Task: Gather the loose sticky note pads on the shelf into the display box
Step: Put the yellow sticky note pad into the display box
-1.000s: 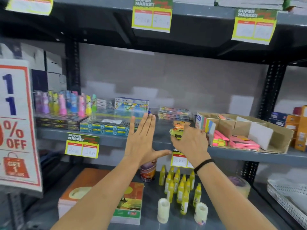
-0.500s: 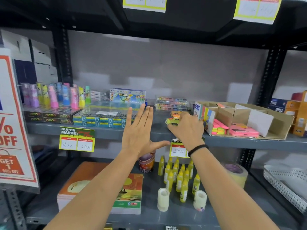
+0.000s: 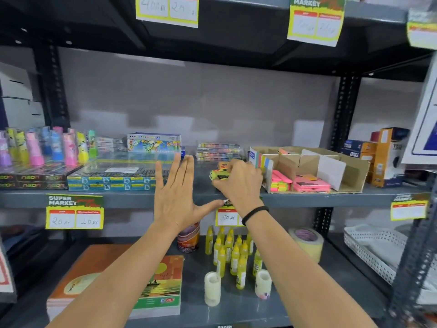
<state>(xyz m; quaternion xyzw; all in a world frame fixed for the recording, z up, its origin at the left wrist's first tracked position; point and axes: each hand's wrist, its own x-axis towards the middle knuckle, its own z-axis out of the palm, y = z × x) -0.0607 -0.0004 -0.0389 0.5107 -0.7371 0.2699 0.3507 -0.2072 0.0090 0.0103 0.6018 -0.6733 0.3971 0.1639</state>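
Note:
Loose sticky note pads [image 3: 220, 172], yellow-green and orange, lie on the grey middle shelf [image 3: 307, 198] just left of the cardboard display box [image 3: 350, 171]. My right hand [image 3: 238, 183] is curled over them, fingers closed on the yellow-green pad; part of the pile is hidden under it. Pink pads [image 3: 309, 183] and striped neon pads [image 3: 280, 183] lie inside the box. My left hand [image 3: 177, 197] hovers flat in front of the shelf edge, fingers straight and thumb spread, holding nothing.
Boxed pens [image 3: 108, 178] and neon boxes with highlighters [image 3: 35, 150] fill the shelf's left part. Orange boxes [image 3: 385, 157] stand right of the display box. Below are yellow glue bottles [image 3: 231, 252], tape rolls [image 3: 307, 242], notebooks [image 3: 156, 287] and a white basket [image 3: 371, 247].
The camera has come closer to the shelf. My right hand has closed further over the loose pads; my left hand stays flat and spread in about the same place.

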